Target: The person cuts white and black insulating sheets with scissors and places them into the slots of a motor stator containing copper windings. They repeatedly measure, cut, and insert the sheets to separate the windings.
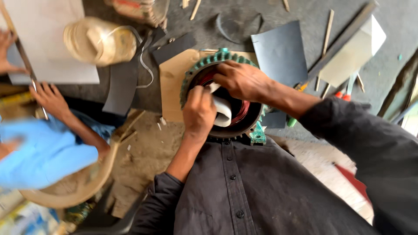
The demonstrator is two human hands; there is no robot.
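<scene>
You are looking down at a grey workshop floor (383, 74) littered with thin wooden sticks and sheets of material. At your lap, just in front of your dark buttoned shirt (244, 191), sits a round green motor housing (217, 58) with finned edges, resting on a tan board (172, 82). Inside its ring you can see reddish copper windings (244, 111). Beyond it lies a dark grey sheet (281, 52), and further left a large pale sheet (48, 39) with a blurred roll of cream tape (98, 41) at its right edge.

To your left, another person in a light blue shirt (43, 152) has a hand (50, 98) at the pale sheet's edge.

Your left hand (199, 111) is curled closed, pinching a curved strip of white insulating paper (223, 111) inside the housing opening. Your right hand (241, 78) reaches across the top rim, fingers bent down into the opening and touching the paper's upper end.
</scene>
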